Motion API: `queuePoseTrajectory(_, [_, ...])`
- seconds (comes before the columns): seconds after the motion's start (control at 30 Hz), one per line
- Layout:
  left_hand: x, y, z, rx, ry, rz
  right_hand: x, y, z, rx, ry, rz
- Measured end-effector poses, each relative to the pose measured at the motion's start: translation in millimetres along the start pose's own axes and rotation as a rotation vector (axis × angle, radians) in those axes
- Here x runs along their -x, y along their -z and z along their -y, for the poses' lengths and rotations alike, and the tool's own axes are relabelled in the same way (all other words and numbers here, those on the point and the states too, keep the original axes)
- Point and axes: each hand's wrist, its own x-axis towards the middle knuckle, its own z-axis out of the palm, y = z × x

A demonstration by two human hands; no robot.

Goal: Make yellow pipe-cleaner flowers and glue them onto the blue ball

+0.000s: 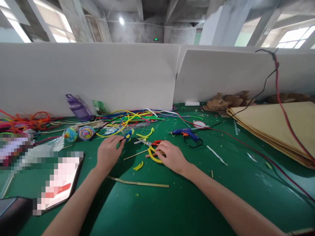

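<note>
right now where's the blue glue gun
In the head view the blue glue gun lies on the green table, just beyond and right of the right hand, near the scissors.

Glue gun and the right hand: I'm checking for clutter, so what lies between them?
In the head view, only bare green table shows between the blue glue gun and the right hand; the scissors lie on the hand's other side.

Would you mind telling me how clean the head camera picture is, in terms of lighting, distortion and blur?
Head view: bright windows blow out; wide-angle bends the partition; pixelated patches hide the tablet; the hands' soft shadows fall on the green table.
</note>
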Motion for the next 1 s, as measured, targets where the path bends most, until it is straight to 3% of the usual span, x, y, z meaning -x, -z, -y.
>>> queuePoseTrajectory(0.07, [3.1, -4.1, 0.9, -0.082, -0.069, 0.123, -8.2, 5.3, -0.4, 0.048, -0.025, -0.022])
queuePoseTrajectory(0.13, [5.2, -7.3, -2.1, -0.093, -0.082, 0.168, -25.5, 11.3, -4.8, 0.129, -0.062, -0.012])
queuePoseTrajectory(0.27, [6.2, -9.5, -7.9, -0.051, -0.067, 0.121, -76.0, 6.8, -18.0, 0.400, -0.018, 0.143])
queuePoseTrajectory(0.4, [5.3, -8.1, -8.4, -0.028, -0.055, 0.049, -113.9, -22.6, -22.1, 0.586, 0.139, 0.366])
queuePoseTrajectory(0.5, [4.6, -5.0, -10.9, 0.022, -0.119, 0.035, -122.4, -38.4, -19.9, 0.606, 0.142, 0.372])
queuePoseTrajectory(0.57, [4.2, -3.1, -15.3, 0.067, -0.197, 0.101, -122.5, -38.1, -18.4, 0.601, 0.128, 0.337])
queuePoseTrajectory(0.7, [4.7, -4.1, -28.0, 0.120, -0.362, 0.428, -119.1, -17.0, -16.0, 0.498, 0.081, 0.188])
queuePoseTrajectory(0.77, [5.7, -6.4, -33.6, 0.129, -0.376, 0.516, -115.0, -4.2, -13.3, 0.375, 0.015, 0.083])
queuePoseTrajectory(0.87, [7.1, -9.4, -38.7, 0.093, -0.318, 0.539, -100.5, 8.5, -4.5, 0.077, -0.088, 0.003])
queuePoseTrajectory(1.0, [6.1, -7.3, -41.7, 0.014, -0.275, 0.513, -63.2, 14.2, 13.6, -0.193, -0.135, 0.048])
